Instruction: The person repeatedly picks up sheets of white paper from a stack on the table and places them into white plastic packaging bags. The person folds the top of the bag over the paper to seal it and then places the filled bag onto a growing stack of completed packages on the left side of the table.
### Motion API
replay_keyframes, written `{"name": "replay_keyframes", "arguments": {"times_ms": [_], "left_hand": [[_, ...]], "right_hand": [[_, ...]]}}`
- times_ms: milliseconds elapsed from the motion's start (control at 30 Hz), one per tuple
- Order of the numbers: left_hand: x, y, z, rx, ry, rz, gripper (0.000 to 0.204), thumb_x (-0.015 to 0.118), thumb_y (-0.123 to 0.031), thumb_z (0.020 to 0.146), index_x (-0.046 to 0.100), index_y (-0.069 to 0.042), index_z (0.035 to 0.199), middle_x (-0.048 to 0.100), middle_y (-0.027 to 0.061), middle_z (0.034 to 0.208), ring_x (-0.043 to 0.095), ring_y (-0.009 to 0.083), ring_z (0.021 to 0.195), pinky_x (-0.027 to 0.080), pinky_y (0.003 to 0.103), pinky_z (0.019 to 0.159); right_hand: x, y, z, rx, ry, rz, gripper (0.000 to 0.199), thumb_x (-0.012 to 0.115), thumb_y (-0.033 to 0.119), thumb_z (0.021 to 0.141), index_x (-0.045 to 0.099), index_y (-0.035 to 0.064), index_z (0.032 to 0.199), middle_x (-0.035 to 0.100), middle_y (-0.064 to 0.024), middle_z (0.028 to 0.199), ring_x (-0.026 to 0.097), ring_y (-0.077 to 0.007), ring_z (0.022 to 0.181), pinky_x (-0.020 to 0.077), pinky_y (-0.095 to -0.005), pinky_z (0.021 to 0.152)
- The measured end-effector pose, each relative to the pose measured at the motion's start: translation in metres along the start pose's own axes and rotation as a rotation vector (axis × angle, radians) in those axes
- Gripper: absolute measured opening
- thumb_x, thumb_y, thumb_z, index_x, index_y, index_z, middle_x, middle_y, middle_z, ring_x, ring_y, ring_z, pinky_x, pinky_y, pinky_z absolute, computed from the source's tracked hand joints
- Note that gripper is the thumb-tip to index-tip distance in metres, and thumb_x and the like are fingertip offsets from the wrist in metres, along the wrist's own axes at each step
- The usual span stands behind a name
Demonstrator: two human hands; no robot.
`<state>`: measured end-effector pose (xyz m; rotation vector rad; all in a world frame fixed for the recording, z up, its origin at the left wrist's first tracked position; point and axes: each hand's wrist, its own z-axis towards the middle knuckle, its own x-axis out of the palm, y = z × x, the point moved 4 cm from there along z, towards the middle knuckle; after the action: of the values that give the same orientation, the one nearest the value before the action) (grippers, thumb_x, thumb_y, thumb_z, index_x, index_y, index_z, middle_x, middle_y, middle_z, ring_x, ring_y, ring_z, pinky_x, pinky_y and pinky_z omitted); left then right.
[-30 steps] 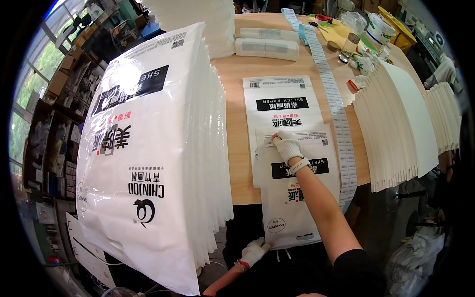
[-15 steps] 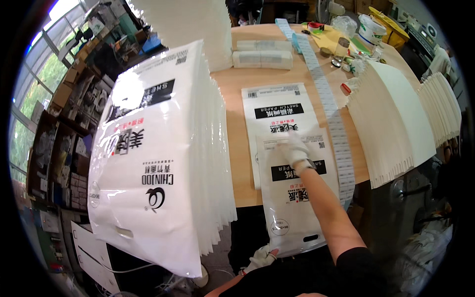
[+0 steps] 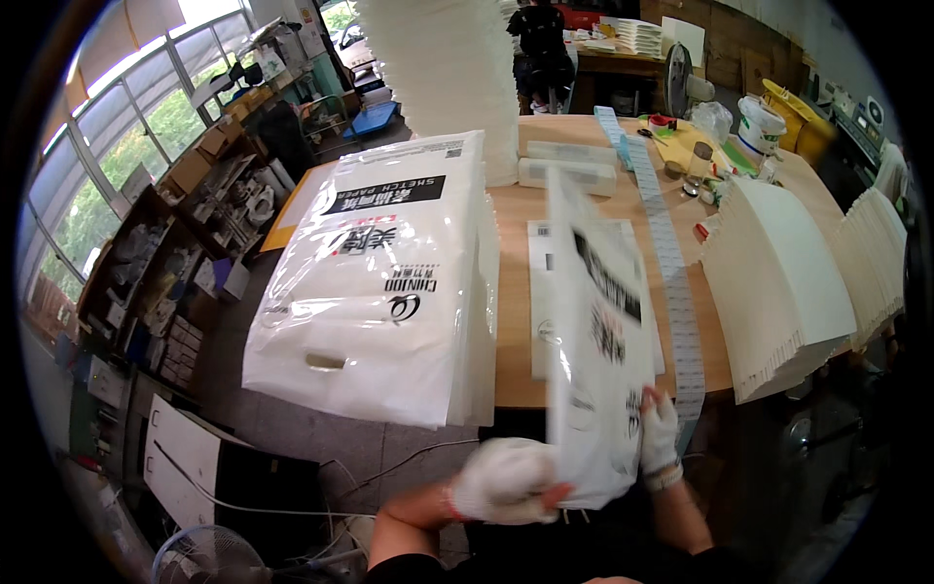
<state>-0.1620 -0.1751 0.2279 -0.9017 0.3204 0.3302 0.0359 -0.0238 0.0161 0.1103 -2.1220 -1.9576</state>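
Presently, white printed bag (image 3: 603, 321) tilts up over near edge of tabletop (image 3: 513, 360), partly covering second bag (image 3: 540, 302) lying flat. Left hand (image 3: 506, 480): fingers pinch lower left corner. Right hand (image 3: 661, 438) at right edge; cannot tell whether fingers close.

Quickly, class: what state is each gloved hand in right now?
Left hand: closed, holding the lower left corner of the white printed package.
Right hand: closed, holding the same package by its right edge, near the bottom.
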Motion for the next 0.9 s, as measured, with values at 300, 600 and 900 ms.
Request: {"name": "replay_keyframes", "arguments": {"times_ms": [300,600,900], "left_hand": [[-0.246,-0.015,-0.092,-0.086,-1.106,0.288,0.026,0.052,-0.024,0.085,0.051,-0.003,0.102,0.056,0.0078,0.097,0.054,0.0202,0.095,0.046,0.033,0.082],[-0.195,0.117,-0.235,-0.48,-1.403,-0.292,0.021,0.046,-0.03,0.09,0.053,-0.01,0.091,0.052,-0.0008,0.086,0.05,0.0122,0.078,0.042,0.025,0.07],[0.054,0.194,-0.317,-0.88,-0.634,0.256,0.004,0.055,-0.009,0.078,0.054,-0.006,0.076,0.053,0.0085,0.073,0.052,0.029,0.068,0.046,0.04,0.063]], "right_hand": [[0.243,0.217,0.053,-0.173,0.746,0.025,0.028,0.049,0.014,0.089,0.06,-0.0016,0.109,0.066,-0.0053,0.088,0.058,-0.008,0.075,0.0454,-0.0185,0.064],[0.266,0.179,0.053,-0.347,0.853,-0.043,0.033,0.051,0.018,0.086,0.058,0.007,0.116,0.067,-0.0051,0.082,0.061,-0.011,0.069,0.047,-0.0231,0.062],[-0.063,0.187,0.072,-0.782,0.271,-0.876,0.025,0.065,0.007,0.073,0.062,0.004,0.098,0.063,-0.0104,0.086,0.062,-0.0211,0.074,0.0514,-0.0288,0.064]]}}
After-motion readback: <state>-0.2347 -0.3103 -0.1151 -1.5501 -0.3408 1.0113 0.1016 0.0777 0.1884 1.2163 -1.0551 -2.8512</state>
